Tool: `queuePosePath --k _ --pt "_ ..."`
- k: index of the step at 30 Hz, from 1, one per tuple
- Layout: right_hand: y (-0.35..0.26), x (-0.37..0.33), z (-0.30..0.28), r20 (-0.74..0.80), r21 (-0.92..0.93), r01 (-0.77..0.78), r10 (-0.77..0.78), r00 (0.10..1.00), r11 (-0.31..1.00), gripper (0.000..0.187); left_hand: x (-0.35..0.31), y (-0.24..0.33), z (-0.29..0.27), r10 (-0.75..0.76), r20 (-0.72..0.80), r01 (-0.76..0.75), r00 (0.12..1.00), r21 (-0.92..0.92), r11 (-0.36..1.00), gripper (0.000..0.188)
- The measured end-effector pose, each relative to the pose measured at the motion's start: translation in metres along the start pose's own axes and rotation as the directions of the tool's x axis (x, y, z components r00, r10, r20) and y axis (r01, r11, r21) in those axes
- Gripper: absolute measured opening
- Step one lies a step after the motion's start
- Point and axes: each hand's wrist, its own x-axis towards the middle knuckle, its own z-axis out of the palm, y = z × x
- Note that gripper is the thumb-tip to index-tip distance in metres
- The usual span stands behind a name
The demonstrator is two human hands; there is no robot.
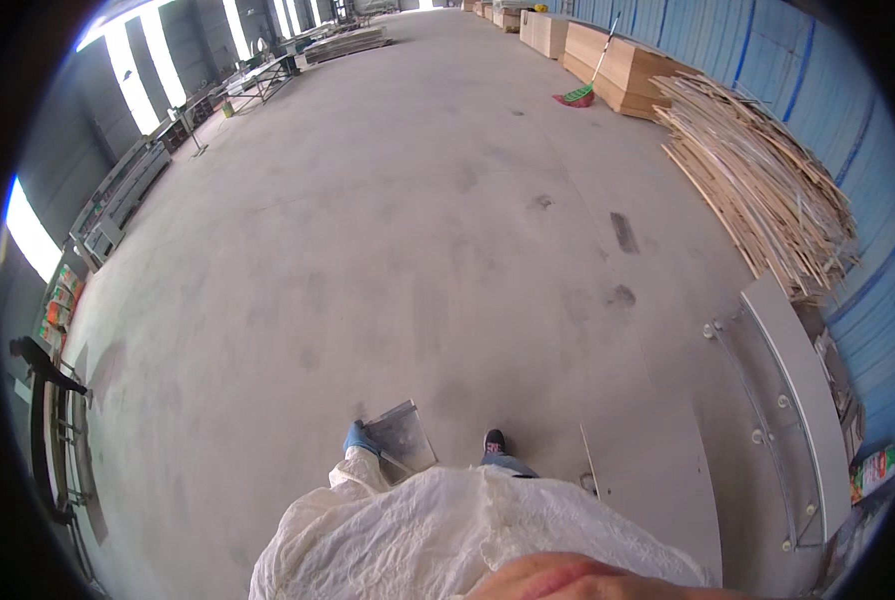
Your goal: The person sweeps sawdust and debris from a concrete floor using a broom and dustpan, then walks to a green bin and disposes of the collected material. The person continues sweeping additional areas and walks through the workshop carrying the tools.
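1 gloved left hand low at side, grip pinching grey flat panel; right hand unseen.

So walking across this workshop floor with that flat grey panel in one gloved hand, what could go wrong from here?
1. The left hand in a blue glove grips the grey panel by one edge only, so it may slip or swing against the leg.
2. A large grey board lies flat on the floor beside the shoe; its edge could trip a step.
3. The loose pile of wood strips on the right could snag anyone passing close.
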Motion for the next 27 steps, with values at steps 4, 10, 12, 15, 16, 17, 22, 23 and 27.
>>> queuePosePath --k 4,10,12,15,16,17,22,23,27 --pt "0.013 0.127 -0.216 -0.085 -0.111 0.034 -0.044 0.995 0.993 0.018 0.072 0.065 0.124 -0.15 -0.179 0.127 0.972 -0.133 0.983 0.026" --pt "-0.026 0.355 -0.682 -0.598 -0.478 -0.1 -0.241 0.764 0.873 0.019 0.143 0.11 0.328 -0.197 -0.273 0.152 0.942 -0.179 0.972 0.022" --pt "-0.041 0.39 -0.798 -0.775 0.555 0.552 0.145 0.615 0.623 0.02 0.178 0.133 0.402 -0.115 -0.362 0.116 0.925 -0.019 0.993 0.025" --pt "-0.056 0.418 -0.914 -0.783 0.575 0.584 0.179 0.596 0.573 0.023 0.241 0.176 0.533 -0.017 -0.436 0.106 0.9 0.181 0.978 0.029" --pt "-0.054 0.422 -0.933 -0.67 0.612 0.325 0.254 0.698 0.721 0.022 0.263 0.188 0.578 -0.011 -0.433 0.115 0.902 0.214 0.97 0.03" --pt "-0.05 0.419 -0.937 -0.57 0.354 0.154 0.082 0.817 0.922 0.021 0.285 0.201 0.623 0.028 -0.415 0.105 0.909 0.293 0.95 0.032" --pt "-0.009 0.454 -0.983 -0.116 -0.197 0.122 -0.147 0.982 0.973 0.03 0.42 0.246 0.826 0.105 -0.466 0.063 0.879 0.331 0.942 0.026" --pt "0.0 0.475 -1.009 -0.095 -0.161 0.104 -0.121 0.988 0.981 0.029 0.454 0.253 0.864 0.113 -0.462 0.044 0.88 0.316 0.948 0.026" --pt "0.029 0.585 -1.163 -0.045 -0.103 0.057 -0.062 0.997 0.993 0.028 0.573 0.278 1.006 0.092 -0.318 0.049 0.944 0.409 0.911 0.03"
